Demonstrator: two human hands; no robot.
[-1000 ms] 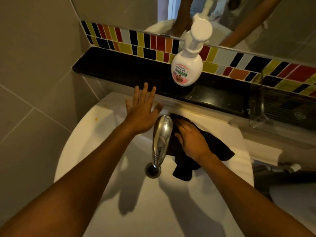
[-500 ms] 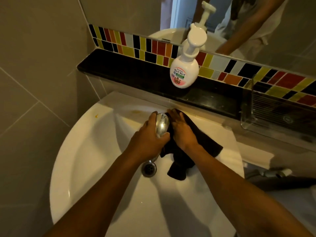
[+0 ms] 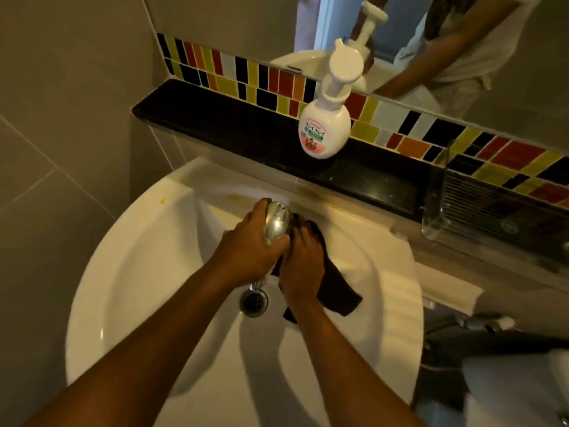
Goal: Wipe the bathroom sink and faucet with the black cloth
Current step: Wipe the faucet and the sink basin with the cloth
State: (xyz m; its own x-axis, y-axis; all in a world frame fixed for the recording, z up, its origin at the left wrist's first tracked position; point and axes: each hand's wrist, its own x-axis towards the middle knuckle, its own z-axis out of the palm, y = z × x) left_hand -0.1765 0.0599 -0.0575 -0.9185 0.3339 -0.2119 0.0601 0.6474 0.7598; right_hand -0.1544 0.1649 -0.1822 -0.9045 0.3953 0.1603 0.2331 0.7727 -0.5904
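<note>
A white round sink [image 3: 144, 260] fills the middle of the head view. Its chrome faucet [image 3: 276, 220] points toward me above the drain [image 3: 253, 301]. My left hand [image 3: 250, 250] is wrapped around the faucet from the left. My right hand [image 3: 303, 266] presses the black cloth [image 3: 337, 288] against the faucet's right side. One end of the cloth hangs over the basin's right slope. The faucet's spout is mostly hidden under my hands.
A white pump soap bottle [image 3: 327, 124] stands on the black ledge [image 3: 215, 118] behind the sink. A clear plastic rack [image 3: 492, 217] sits at the ledge's right end. Coloured tiles and a mirror rise behind. Small yellow stains [image 3: 162, 200] mark the sink rim.
A second ago my left hand was spread open above the sink's back rim; it has since come down and closed around the faucet. My right hand and the cloth stayed against the faucet.
</note>
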